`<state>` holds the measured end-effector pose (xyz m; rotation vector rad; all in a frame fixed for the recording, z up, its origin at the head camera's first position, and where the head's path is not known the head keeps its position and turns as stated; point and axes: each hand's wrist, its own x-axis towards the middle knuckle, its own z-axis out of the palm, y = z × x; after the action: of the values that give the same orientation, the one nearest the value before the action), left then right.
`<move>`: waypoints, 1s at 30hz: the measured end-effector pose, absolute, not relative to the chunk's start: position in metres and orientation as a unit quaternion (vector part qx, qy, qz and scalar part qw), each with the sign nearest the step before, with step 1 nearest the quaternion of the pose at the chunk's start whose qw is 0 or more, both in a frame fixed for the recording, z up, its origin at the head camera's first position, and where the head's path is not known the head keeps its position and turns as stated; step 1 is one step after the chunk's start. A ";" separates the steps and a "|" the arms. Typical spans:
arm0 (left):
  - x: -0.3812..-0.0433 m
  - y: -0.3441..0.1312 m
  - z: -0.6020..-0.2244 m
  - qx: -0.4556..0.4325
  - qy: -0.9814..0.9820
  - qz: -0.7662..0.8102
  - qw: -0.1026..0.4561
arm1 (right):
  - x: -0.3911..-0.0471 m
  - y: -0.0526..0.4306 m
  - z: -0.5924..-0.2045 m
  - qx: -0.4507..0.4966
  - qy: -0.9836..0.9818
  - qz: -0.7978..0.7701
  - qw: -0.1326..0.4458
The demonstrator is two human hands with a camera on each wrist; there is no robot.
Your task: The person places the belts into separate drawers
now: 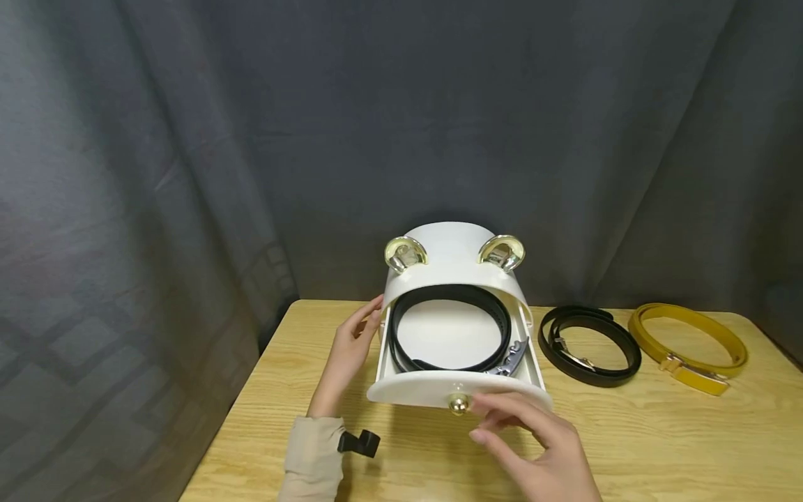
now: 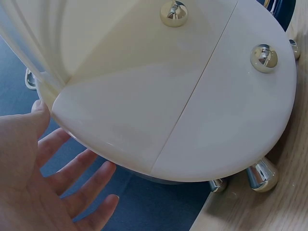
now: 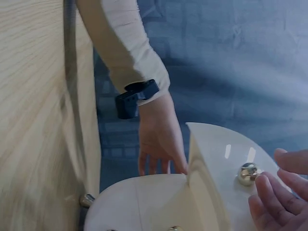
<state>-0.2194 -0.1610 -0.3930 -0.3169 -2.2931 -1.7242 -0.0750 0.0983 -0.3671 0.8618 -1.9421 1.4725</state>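
Note:
A white box [image 1: 448, 254] with two shiny gold ears [image 1: 502, 252] stands on the table, its drawer [image 1: 410, 388] pulled out toward me. Inside the drawer lies a coiled black belt [image 1: 396, 335] with a silver buckle [image 1: 513, 357]. My left hand [image 1: 348, 348] rests along the box's left side, its fingers spread at the curved edge in the left wrist view. At the drawer front, my right hand [image 1: 539, 443] has its fingertips right beside the round gold knob [image 3: 248, 173], thumb apart from the fingers and nothing gripped between them.
Right of the box, a coiled black belt [image 1: 592, 378] and a yellow belt [image 1: 690, 317] with a gold buckle lie on the wooden table [image 1: 659, 432]. A dark grey curtain [image 1: 401, 125] hangs behind and to the left. Small metallic feet [image 2: 262, 174] support the box.

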 end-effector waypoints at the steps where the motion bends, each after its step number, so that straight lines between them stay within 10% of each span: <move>1: -0.219 -0.160 -0.393 -0.110 -0.788 -0.592 0.126 | -0.075 0.098 -0.367 0.315 -0.729 0.544 0.273; 30: -0.219 -0.162 -0.391 -0.100 -0.798 -0.579 0.131 | -0.088 0.090 -0.379 0.282 -0.729 0.559 0.277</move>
<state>-0.2195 -0.1616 -0.3912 -0.2905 -2.3181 -1.6829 -0.0875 0.0897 -0.3792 0.7586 -1.9583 1.5003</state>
